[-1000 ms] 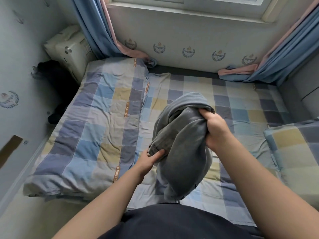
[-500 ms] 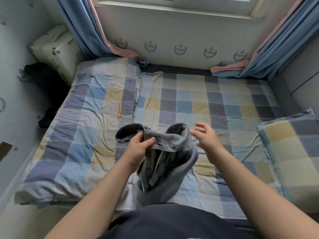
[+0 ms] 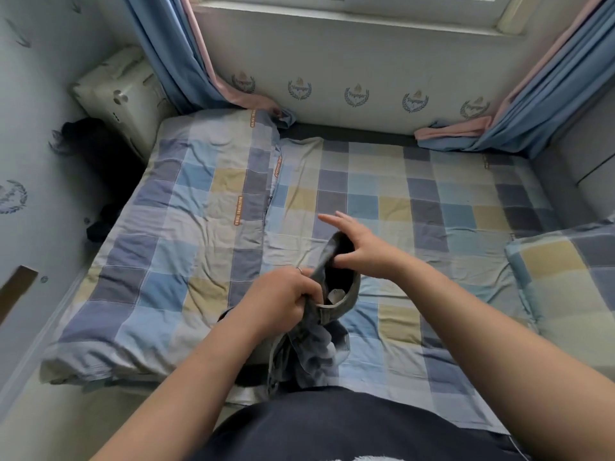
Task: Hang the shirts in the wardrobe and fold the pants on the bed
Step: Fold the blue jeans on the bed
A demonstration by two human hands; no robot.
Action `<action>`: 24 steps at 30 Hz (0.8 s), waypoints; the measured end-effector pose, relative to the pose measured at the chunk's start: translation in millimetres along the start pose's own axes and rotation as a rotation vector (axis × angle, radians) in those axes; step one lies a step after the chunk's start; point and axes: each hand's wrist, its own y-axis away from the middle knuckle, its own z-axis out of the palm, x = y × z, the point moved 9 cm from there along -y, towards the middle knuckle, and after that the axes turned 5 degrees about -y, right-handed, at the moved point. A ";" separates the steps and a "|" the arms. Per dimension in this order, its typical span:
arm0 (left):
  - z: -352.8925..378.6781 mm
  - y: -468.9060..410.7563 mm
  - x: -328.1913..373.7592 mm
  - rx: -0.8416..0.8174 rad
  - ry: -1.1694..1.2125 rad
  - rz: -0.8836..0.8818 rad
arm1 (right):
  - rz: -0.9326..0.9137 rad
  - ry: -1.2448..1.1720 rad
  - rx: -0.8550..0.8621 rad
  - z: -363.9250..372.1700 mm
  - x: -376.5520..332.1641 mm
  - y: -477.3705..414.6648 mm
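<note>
Above the bed (image 3: 432, 201), grey pants (image 3: 309, 357) in clenched left hand (image 3: 279, 294), right hand (image 3: 362, 251) spread; orange labels (image 3: 237, 210) illegible.

Both bare forearms are reaching forward over the near edge of the bed (image 3: 432, 227). The left grip (image 3: 283, 294) is curling its fingers tight round the waistband of the grey pants (image 3: 312, 357), knuckles up, a ring showing on one finger. The right grip (image 3: 361, 249) is stretching its fingers straight leftward, thumb spread below, the waistband lying between them.
</note>
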 end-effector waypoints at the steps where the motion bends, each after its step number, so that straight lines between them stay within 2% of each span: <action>1: 0.7 1.0 0.7 -0.002 -0.012 0.008 | -0.013 0.183 -0.011 -0.7 -1.5 -2.0; 4: 2.0 2.9 -2.0 -0.002 -0.033 0.015 | -0.134 0.649 -0.101 9.6 -15.9 -5.7; 7: -4.4 5.2 -12.1 0.109 0.144 -0.032 | -0.193 0.804 -0.058 11.5 -34.4 -2.8; 10: -10.5 7.4 -36.6 0.289 0.305 -0.146 | -0.255 0.648 0.139 -8.8 -48.4 4.9; 15: -5.1 1.6 -79.1 0.415 0.200 -0.405 | -0.391 0.296 0.415 -31.8 -63.2 26.1; 18: -5.7 -7.2 -84.4 0.494 0.148 -0.475 | -0.346 0.167 0.524 -40.4 -49.0 37.2; 21: -3.4 -22.4 -74.9 0.562 0.060 -0.447 | -0.269 0.071 0.616 -47.8 -26.9 48.8; 22: 2.1 -24.4 -79.0 0.562 0.058 -0.476 | -0.259 0.033 0.643 -50.2 -21.2 53.9; 24: 20.6 -17.6 -107.1 0.525 0.132 -0.646 | -0.243 -0.070 0.722 -60.5 -6.5 67.3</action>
